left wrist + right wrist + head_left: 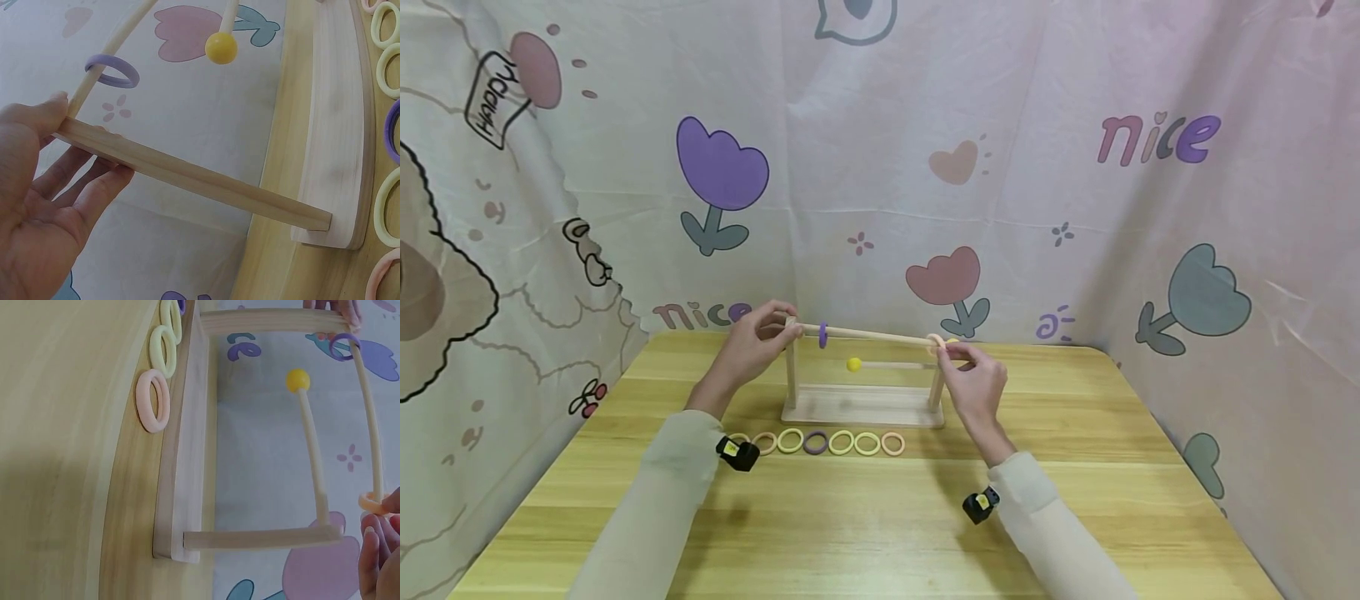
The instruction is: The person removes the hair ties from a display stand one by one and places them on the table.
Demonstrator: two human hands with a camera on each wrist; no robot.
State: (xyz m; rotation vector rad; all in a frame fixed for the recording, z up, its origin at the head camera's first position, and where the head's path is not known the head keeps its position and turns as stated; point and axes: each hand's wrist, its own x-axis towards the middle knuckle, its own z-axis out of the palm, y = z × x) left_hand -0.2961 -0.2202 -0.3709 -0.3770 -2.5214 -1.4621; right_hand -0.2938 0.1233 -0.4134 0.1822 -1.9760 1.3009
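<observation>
A wooden stand has two posts and two horizontal rods. Fingers and thumb of my left hand grip the top of the left post. From that post runs the upper rod, with a purple ring hanging around it near the left end. At the rod's right end, my right hand pinches a peach ring; the rod appears to pass through it, though fingers partly hide this. The lower rod comes from the right post and ends in a yellow ball.
In front of the stand, several yellow, peach and purple rings lie flat in a row, including a purple ring and a peach ring. The left wrist camera partly covers the row's left end. A printed cloth hangs behind the wooden table.
</observation>
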